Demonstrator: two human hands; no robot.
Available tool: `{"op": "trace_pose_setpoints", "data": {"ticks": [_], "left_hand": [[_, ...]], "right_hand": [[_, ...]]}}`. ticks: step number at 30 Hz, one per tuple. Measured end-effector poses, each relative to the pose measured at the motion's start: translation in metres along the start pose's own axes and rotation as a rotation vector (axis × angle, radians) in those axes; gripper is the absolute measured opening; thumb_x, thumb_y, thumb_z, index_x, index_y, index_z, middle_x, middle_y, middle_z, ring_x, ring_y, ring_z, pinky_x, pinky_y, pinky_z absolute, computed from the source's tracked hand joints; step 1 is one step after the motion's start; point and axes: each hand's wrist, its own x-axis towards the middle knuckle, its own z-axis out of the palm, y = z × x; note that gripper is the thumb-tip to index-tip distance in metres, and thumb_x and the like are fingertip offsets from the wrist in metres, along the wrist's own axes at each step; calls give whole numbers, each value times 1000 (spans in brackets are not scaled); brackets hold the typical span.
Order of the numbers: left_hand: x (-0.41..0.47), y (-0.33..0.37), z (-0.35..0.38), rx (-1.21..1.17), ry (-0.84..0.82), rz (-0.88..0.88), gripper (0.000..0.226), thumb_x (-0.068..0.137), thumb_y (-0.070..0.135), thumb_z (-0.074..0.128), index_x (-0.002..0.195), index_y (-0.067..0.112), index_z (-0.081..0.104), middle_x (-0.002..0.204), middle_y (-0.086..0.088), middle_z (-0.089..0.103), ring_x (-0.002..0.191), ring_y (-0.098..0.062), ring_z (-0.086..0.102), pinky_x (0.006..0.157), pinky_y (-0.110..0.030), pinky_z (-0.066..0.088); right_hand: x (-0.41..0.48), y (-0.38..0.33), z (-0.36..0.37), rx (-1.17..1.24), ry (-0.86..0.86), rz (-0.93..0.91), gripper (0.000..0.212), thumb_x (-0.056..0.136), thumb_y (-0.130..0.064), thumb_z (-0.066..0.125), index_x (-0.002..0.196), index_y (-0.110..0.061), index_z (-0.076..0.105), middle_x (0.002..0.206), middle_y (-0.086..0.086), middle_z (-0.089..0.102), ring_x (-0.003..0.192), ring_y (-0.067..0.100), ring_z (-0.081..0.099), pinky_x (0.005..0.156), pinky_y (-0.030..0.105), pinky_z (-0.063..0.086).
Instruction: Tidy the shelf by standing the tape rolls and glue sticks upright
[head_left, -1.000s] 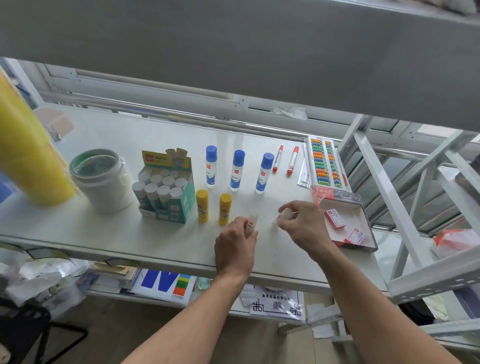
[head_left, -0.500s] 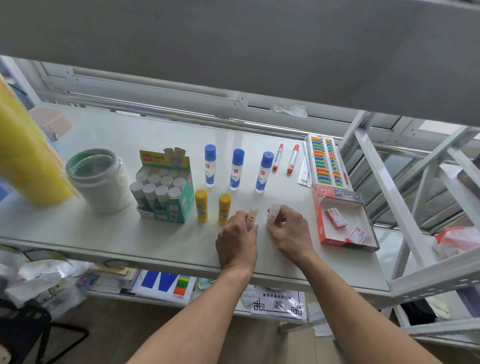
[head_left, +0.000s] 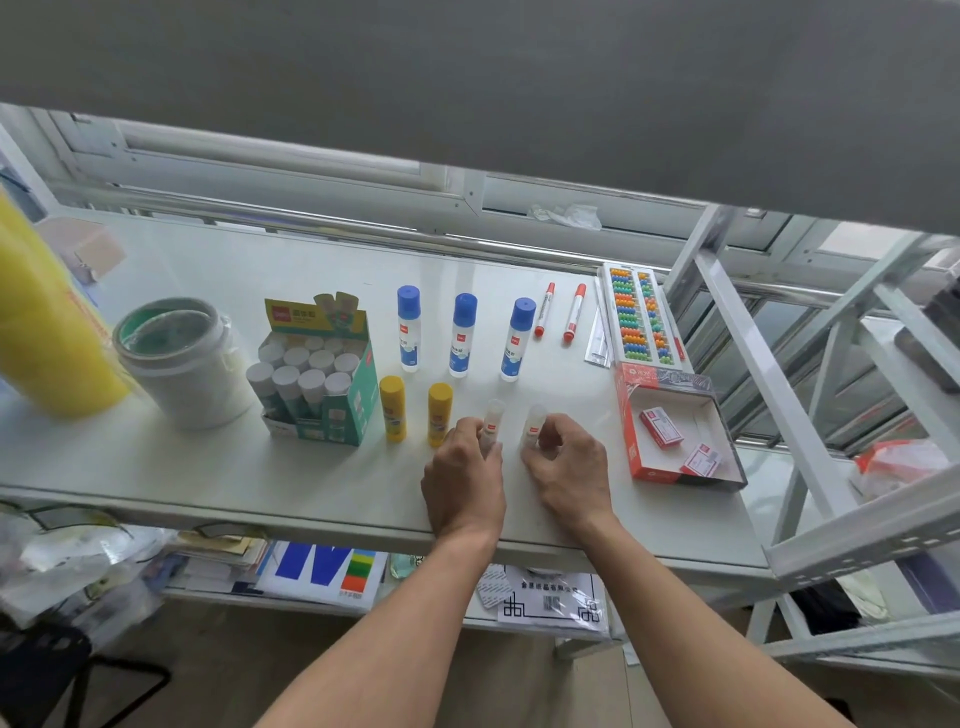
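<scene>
- Now, nearest the front edge of the shelf (head_left: 208, 483), both hands are working side by side: the left hand (head_left: 464, 486) is closing around the left small white glue stick (head_left: 492, 422), and the right hand (head_left: 569, 475) is closing around the right small white glue stick (head_left: 534, 427).
- A second ago the right hand was carrying its stick in from the right, still tipped over; it is now standing upright just beside the left one, with the fingers wrapped low on its body. By my reading, both small sticks are being settled on their bases and are close to release.
- Just behind and left of the hands, two yellow glue sticks (head_left: 392, 409) are standing upright, making a front row of four with the two white ones.
- Further left, the green box (head_left: 332, 384) is holding roughly ten or eleven white-capped sticks, all upright.
- Toward the left end, a stack of white tape rolls (head_left: 182, 364) is sitting flat; how many rolls it holds I cannot tell. A large yellow roll (head_left: 47, 322) is cropped by the frame.
- Toward the right end, an open red box (head_left: 675, 431) is lying with two small red packets inside.
- Deeper in, three blue-capped glue bottles (head_left: 460, 335) are standing in a row.
- Farthest back on the right, two red markers (head_left: 558, 312) are lying flat beside one abacus (head_left: 641, 317).
</scene>
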Motion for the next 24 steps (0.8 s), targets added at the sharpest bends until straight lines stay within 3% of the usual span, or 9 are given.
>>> {"op": "trace_pose_setpoints", "data": {"ticks": [4,8,12,21,24], "left_hand": [[0,-1,1,-1,2,7,15,86,28,71,96,20,63,93,-6,73,83,-34,67,68,-37,51],[1,-1,2,-2,4,4,14,87,28,71,96,21,63,93,-6,73,83,-35,67,67,-38,51],[2,-2,3,-1,10,6,14,87,28,71,96,21,63,94,-5,73,83,-34,67,67,-37,51],[-2,-1,-4,-19,-22,0,30,83,28,76,110,20,64,102,-9,73,91,-35,68,75,-39,52],[-5,-6,-12,-39,-31,43,45,80,27,79,121,17,63,106,-11,73,93,-33,69,80,-39,54]], "right_hand": [[-1,-1,0,-1,6,-9,14,86,-15,73,85,-23,61,79,-3,64,71,14,59,64,8,39],[-1,0,0,-10,-2,-17,14,86,-14,73,86,-23,61,80,-4,63,71,12,57,64,5,39],[-1,0,0,-2,-1,-19,8,88,-16,72,90,-18,66,83,-2,66,74,14,60,65,6,40],[-3,-2,-4,33,-21,-11,16,85,-14,74,89,-24,61,82,-3,64,73,10,58,66,5,40],[-5,-3,-5,45,-41,0,14,85,-17,75,95,-19,65,86,-1,67,79,15,62,71,15,47]]}}
